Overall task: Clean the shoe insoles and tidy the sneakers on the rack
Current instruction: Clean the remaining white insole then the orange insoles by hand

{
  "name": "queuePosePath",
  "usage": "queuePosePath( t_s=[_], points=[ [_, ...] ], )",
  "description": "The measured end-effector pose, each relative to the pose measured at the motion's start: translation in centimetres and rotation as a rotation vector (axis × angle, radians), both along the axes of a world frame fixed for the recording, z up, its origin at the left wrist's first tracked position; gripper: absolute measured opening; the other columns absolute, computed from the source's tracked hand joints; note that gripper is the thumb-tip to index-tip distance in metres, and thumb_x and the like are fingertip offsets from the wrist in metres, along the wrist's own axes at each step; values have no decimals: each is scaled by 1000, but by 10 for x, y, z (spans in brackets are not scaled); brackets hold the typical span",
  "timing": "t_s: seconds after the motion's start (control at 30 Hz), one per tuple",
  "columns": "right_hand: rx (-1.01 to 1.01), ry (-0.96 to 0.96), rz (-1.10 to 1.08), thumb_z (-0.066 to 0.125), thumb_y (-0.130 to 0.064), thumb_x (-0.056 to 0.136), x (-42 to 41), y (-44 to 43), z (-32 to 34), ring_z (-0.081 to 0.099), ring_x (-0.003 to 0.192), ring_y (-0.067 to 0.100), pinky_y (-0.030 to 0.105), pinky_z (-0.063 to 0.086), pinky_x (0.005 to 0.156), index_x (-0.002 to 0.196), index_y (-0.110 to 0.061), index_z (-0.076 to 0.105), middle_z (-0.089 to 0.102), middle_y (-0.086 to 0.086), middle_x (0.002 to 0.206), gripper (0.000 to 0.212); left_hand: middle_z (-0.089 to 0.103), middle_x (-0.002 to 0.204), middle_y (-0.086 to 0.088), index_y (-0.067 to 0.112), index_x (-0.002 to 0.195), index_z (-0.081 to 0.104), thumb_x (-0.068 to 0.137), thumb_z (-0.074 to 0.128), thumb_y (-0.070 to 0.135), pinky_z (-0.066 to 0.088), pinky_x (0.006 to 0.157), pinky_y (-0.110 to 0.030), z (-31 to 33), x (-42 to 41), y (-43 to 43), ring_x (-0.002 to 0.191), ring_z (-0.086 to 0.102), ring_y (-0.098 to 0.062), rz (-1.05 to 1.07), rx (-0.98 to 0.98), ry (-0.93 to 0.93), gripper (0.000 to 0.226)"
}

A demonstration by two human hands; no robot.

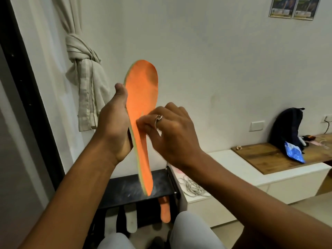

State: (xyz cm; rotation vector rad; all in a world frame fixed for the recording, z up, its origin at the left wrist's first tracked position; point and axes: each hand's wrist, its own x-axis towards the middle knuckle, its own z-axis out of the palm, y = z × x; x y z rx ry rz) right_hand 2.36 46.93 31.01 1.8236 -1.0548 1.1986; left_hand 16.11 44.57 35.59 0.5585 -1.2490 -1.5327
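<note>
Left hand [115, 126] grips the upright orange insole [142, 87] from 9 o'clock, while right hand [172, 130] touches it from 3 o'clock with curled fingers [143, 123] (blurred, hold unclear).

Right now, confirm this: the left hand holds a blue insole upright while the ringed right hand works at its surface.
Wrong colour: the head view shows the insole is orange, not blue. The left hand does hold it upright while the ringed right hand works at its surface.

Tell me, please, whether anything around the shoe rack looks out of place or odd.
Yes: a second orange insole pokes out below the rack's top shelf, which is smeared with pale dust.
</note>
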Motion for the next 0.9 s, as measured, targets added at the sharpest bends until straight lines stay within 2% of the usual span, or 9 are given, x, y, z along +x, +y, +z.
queuePosePath(
  t_s=[0.07,0.2,0.3,0.47,0.57,0.63,0.73,0.83,0.9],
  points=[
    [-27,-38,-46,70,-20,92,-8,-12,14,59,79,26,46,45,67,97,-15,79,72,3,90,12,73,120,-11,13,140,53,104,25,61,60,85,-41,-2,-5,2,106,73,-26,-22,0,6,67],
    [-75,-179,-114,73,-19,89,-16,-31,34,59,79,25,47,47,70,94,-17,80,72,-1,85,9,72,123,-7,21,143,52,103,26,63,59,89,-50,-4,-7,1,108,72,-26,-12,0,-42,63],
    [-13,-302,5,73,-19,87,-8,-26,31,60,80,23,45,49,71,95,-18,80,73,-1,86,10,73,122,-9,17,140,55,104,25,60,59,89,-49,-4,-7,2,110,71,-27,-29,12,-22,64],
    [237,-359,301,76,-19,87,18,6,16,57,80,5,18,43,71,98,-19,80,75,-6,92,11,75,111,-17,1,124,63,103,23,64,58,89,-42,-2,-3,0,102,74,-27,-37,67,32,77],
    [227,-522,285,78,-20,85,6,-4,38,57,75,0,17,43,71,95,-19,81,76,-9,91,10,73,119,-14,9,130,61,105,18,60,61,84,-40,-4,-9,5,105,73,-25,-143,65,51,72],
    [173,-601,229,78,-19,85,-3,-16,53,59,75,-1,19,44,73,95,-20,81,77,-11,91,11,71,125,-9,19,137,60,105,17,60,57,89,-43,-8,-15,4,105,72,-23,-145,48,21,67],
    [143,-533,236,78,-17,84,3,-13,48,60,80,2,22,45,74,94,-19,81,76,-9,91,11,71,126,-11,15,138,58,105,17,60,57,92,-45,-7,-13,1,111,70,-26,-183,53,57,69],
    [189,-381,343,80,-15,84,19,12,17,58,83,2,19,43,76,95,-15,80,75,-5,92,11,73,117,-16,5,124,64,105,17,60,62,82,-38,0,-2,-1,106,73,-27,-171,58,95,74],
    [181,-296,382,81,-14,84,21,21,5,62,85,11,23,46,76,95,-14,80,75,-3,92,11,75,112,-14,7,119,66,105,18,60,61,83,-37,-1,2,-5,103,74,-25,-136,28,72,73]
  ],
)
